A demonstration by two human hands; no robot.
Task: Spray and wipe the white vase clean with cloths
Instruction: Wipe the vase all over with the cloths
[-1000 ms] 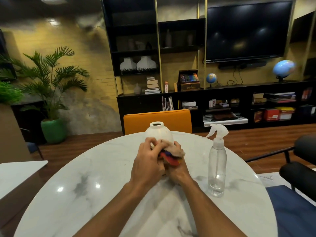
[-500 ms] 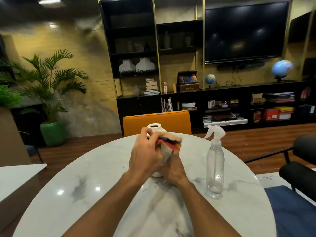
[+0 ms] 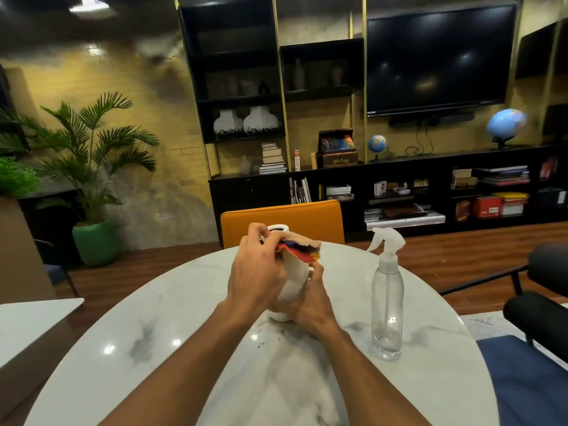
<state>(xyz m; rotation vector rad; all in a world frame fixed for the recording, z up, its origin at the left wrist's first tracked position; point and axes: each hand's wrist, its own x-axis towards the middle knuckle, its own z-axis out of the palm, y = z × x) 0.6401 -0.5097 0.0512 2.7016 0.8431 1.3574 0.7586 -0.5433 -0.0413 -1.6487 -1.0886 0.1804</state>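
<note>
A white vase [image 3: 293,279] stands upright on the round marble table [image 3: 190,358], mostly hidden behind my hands. My left hand [image 3: 256,269] presses a bundle of coloured cloths [image 3: 302,249] against the vase's neck, just below its open rim. Lower down, my right hand [image 3: 310,301] wraps around the vase's body near its base. A clear spray bottle [image 3: 386,299] with a white trigger head stands untouched to the right of the vase.
An orange chair [image 3: 282,221] sits at the table's far side. A black armchair with a blue seat [image 3: 538,318] is at the right. A second white table edge [image 3: 27,315] is at the left. Shelves, a television and a potted palm [image 3: 89,167] line the far wall.
The cloths in my left hand have moved up from the vase's middle to its neck. My right hand has stayed low on the vase's body.
</note>
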